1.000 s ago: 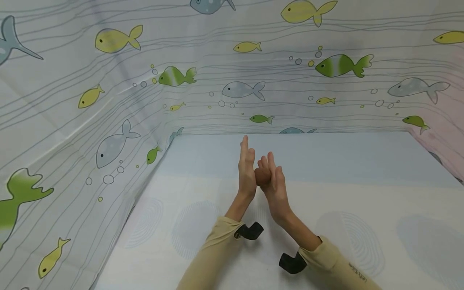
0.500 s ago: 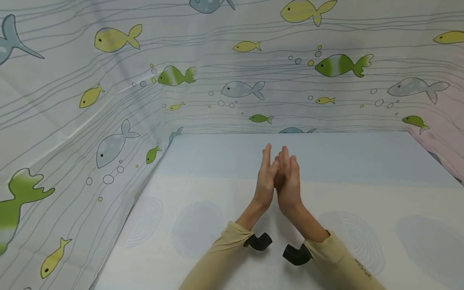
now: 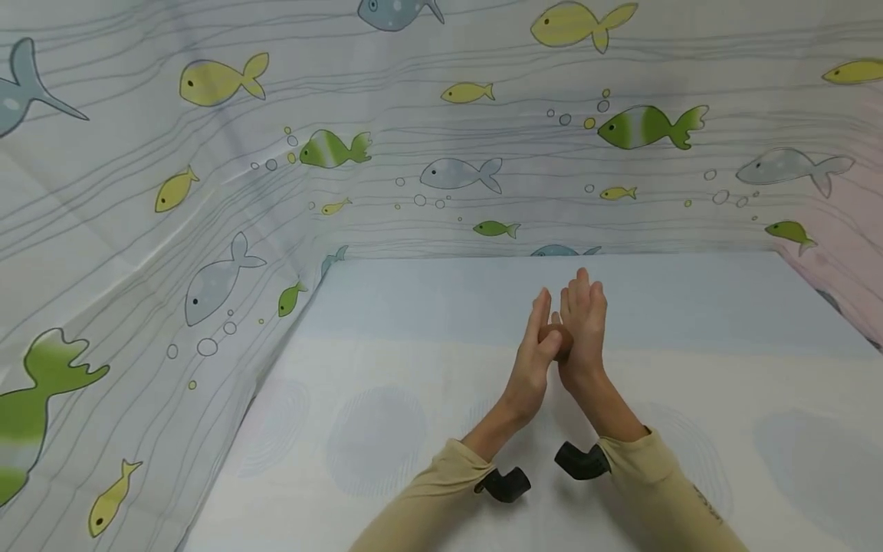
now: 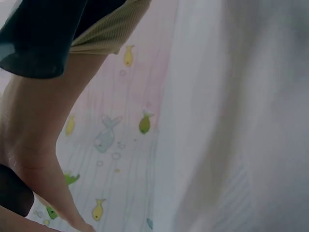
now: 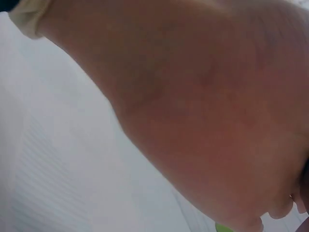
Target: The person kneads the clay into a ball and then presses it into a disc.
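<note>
A brown, roundish ball, smooth like modelling clay, is between the palms in the head view. My left hand presses it from the left, its fingers pointing up and nearly straight, its thumb lying across the near side. On the other side my right hand stands upright with straight fingers, its palm against the ball. Both hands are raised above the table, and they hide part of the ball. In the left wrist view a bare wrist and a dark rounded patch fill the left side. Skin fills most of the right wrist view.
The white and pale blue table carries faint circle patterns. A fish-print sheet hangs at the back and left, with a pink part at the right. Black curved camera mounts stick out below both wrists.
Both hands have shifted to the right with the ball between them. The palms slide against each other: the left was higher one second ago, and the right is higher now.
</note>
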`<control>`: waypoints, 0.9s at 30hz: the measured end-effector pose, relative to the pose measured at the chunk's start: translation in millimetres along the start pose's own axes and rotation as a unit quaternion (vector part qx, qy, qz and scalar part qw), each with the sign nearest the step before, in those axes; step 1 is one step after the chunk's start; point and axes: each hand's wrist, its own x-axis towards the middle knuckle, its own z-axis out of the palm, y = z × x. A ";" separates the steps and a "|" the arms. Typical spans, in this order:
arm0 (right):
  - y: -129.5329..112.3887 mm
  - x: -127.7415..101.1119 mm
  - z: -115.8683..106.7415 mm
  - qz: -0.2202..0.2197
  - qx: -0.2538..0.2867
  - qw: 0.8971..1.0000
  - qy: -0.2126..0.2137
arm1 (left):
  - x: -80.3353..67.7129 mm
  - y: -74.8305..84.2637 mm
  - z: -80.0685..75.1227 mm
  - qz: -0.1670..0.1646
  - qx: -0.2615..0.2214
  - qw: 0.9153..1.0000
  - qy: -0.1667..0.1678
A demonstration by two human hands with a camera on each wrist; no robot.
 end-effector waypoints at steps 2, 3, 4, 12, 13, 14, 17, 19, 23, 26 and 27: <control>-1.8 1.4 -3.6 -0.010 0.008 1.000 0.004 | -2.9 0.2 3.1 -0.004 0.002 1.000 -0.003; -2.3 1.7 -5.4 -0.013 0.009 1.000 0.007 | -4.7 0.3 4.3 -0.008 0.003 1.000 -0.005; -2.3 1.6 -6.8 -0.016 0.008 1.000 0.010 | -6.1 0.5 5.4 -0.010 0.004 1.000 -0.006; 17.0 -6.1 -3.5 -0.036 -0.042 0.998 0.000 | -6.8 2.9 -0.3 0.003 0.029 0.999 0.021; 21.5 -9.0 -0.5 -0.035 -0.053 0.998 -0.011 | -6.3 1.7 -3.2 0.004 0.030 0.999 0.035; 25.9 -12.3 3.2 -0.036 -0.064 0.997 -0.023 | -5.8 0.3 -6.6 0.004 0.032 0.998 0.051; 37.9 -21.7 14.1 -0.036 -0.090 0.993 -0.064 | -2.6 -3.2 -18.7 0.002 0.036 0.994 0.104; 42.9 -26.7 20.5 -0.037 -0.104 0.990 -0.089 | 1.1 -4.9 -27.2 -0.002 0.033 0.990 0.137; 46.8 -33.3 29.7 -0.030 -0.113 0.986 -0.116 | 8.5 -5.0 -42.6 -0.001 0.031 0.983 0.179; 46.1 -36.3 35.1 -0.020 -0.111 0.985 -0.129 | 12.4 -3.4 -52.6 0.004 0.039 0.979 0.198; 45.3 -37.1 36.9 -0.017 -0.110 0.985 -0.132 | 13.6 -2.9 -55.7 0.005 0.042 0.978 0.204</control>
